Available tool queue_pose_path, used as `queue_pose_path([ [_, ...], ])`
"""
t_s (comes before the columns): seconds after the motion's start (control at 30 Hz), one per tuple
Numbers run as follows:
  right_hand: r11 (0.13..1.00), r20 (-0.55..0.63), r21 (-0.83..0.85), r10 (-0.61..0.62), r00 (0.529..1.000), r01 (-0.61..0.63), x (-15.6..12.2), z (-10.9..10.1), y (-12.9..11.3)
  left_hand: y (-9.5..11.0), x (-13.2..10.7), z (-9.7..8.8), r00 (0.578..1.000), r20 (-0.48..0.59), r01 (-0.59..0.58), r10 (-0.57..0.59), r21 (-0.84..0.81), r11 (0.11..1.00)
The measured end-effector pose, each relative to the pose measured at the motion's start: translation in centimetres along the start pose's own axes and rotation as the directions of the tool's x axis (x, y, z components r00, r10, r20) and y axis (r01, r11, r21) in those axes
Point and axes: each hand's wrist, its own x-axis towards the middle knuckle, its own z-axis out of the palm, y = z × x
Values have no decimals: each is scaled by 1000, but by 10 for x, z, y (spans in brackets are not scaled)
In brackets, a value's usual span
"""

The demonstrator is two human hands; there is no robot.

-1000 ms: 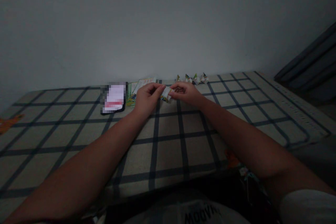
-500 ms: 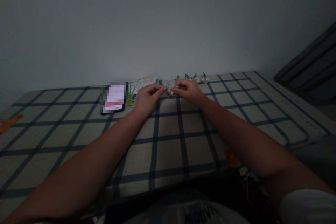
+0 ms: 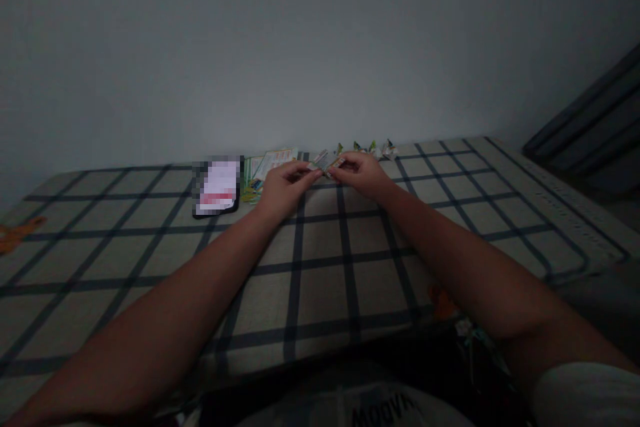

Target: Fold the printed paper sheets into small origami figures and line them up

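Observation:
My left hand (image 3: 283, 183) and my right hand (image 3: 361, 173) meet over the far part of a checked cloth (image 3: 320, 260). Both pinch a small folded piece of printed paper (image 3: 325, 161) between their fingertips, holding it just above the cloth. Behind my right hand, a short row of small folded paper shapes (image 3: 373, 148) stands along the wall. A stack of printed paper sheets (image 3: 265, 165) lies flat just beyond my left hand.
A phone with a lit screen (image 3: 217, 187) lies left of the paper sheets. An orange scrap (image 3: 15, 235) sits at the cloth's far left edge. A grey wall rises right behind the surface. Dark furniture (image 3: 590, 127) stands at the right.
The folded paper has been turned and flattened between my fingertips and raised slightly toward the wall. Both hands have edged a little farther from me.

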Motion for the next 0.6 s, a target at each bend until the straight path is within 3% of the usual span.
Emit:
queue_pose_path([
  [0.2,999,34,-36,-36,999,37,0,0,1,-3,1,-2,997,-13,-79,80,71,994],
  [0.37,982,47,-161,-91,995,98,0,-2,0,-4,0,-2,998,19,-53,52,57,997],
  [0.6,831,112,-455,-304,946,321,-3,-8,-7,3,-2,-4,992,116,40,-39,-12,999],
])
